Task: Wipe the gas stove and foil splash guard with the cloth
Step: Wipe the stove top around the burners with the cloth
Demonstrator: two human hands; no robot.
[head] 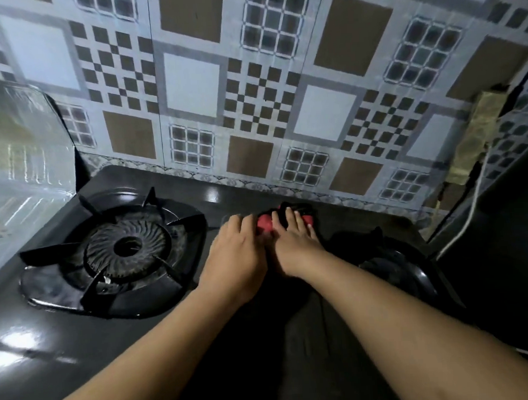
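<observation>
The black gas stove (80,341) fills the lower view, with its left burner (127,246) and black pan support in plain sight. A red and black cloth (265,224) lies bunched on the stove top near the back edge, between the two burners. My left hand (235,256) rests on the cloth's left part, fingers laid forward over it. My right hand (292,241) presses on the cloth's right part with straight fingers. The foil splash guard (19,169) stands upright at the far left of the stove.
A patterned tiled wall (251,93) rises right behind the stove. The right burner (391,266) sits in shadow beside my right arm. A power strip (473,133) with a white cable (468,219) hangs at the right wall corner.
</observation>
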